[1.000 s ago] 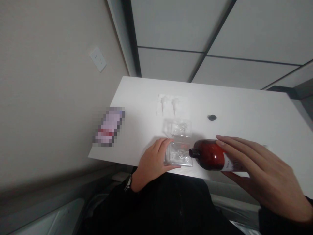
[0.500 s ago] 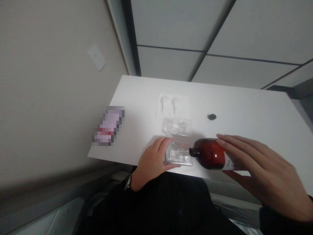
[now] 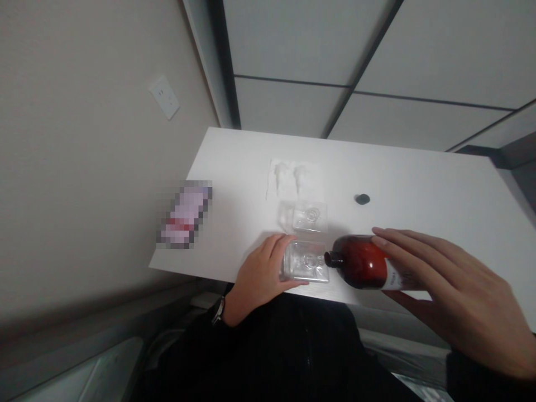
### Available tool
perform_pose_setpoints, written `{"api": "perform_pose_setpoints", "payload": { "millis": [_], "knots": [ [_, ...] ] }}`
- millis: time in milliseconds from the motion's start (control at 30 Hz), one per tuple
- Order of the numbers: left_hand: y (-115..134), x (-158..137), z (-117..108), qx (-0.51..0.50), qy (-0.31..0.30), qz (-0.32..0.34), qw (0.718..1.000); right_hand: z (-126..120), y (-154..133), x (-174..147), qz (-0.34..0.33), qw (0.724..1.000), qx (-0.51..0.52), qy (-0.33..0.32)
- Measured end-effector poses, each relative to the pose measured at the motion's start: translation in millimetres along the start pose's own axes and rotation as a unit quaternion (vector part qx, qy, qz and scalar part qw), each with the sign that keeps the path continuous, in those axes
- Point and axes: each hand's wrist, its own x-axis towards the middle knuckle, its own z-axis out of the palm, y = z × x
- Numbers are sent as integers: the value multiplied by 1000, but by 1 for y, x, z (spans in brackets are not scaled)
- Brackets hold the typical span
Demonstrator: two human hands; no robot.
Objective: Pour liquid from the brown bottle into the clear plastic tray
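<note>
My left hand (image 3: 260, 272) is closed around the left side of a clear, square-sided bottle (image 3: 298, 273) at the table's front edge, with an open round neck facing up. In my right hand (image 3: 456, 290) lies a reddish-brown bottle (image 3: 362, 262), tipped nearly level with its dark, uncapped mouth pointing left. That mouth is right at the clear bottle's opening, and a thin clear stream seems to run between them. A second clear bottle (image 3: 307, 224) stands just behind the first. Part of a white label shows beside my right fingers.
Two white pump tops (image 3: 288, 176) lie on a pale sheet at the back of the white table (image 3: 234, 167). A dark cap (image 3: 362, 199) sits right of centre. A blurred phone (image 3: 184, 215) rests at the left edge, near a wall with a socket (image 3: 164, 97).
Almost nothing differs. The reddish-brown bottle and my right hand have shifted very slightly to the right; my left hand keeps its hold on the clear bottle.
</note>
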Motion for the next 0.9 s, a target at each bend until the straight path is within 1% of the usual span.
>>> {"api": "perform_pose_setpoints", "payload": {
  "millis": [400, 600, 900],
  "knots": [
    [0, 0, 0, 3, 3, 1, 1000, -3, 0, 0, 3, 1000, -4, -15],
    [-1, -1, 0, 5, -3, -1, 1000, -3, 1, 0, -7, 1000, -12, -5],
    [-2, -1, 0, 6, -3, 4, 1000, -4, 1, -1, 2, 1000, -7, -10]
  ]
}}
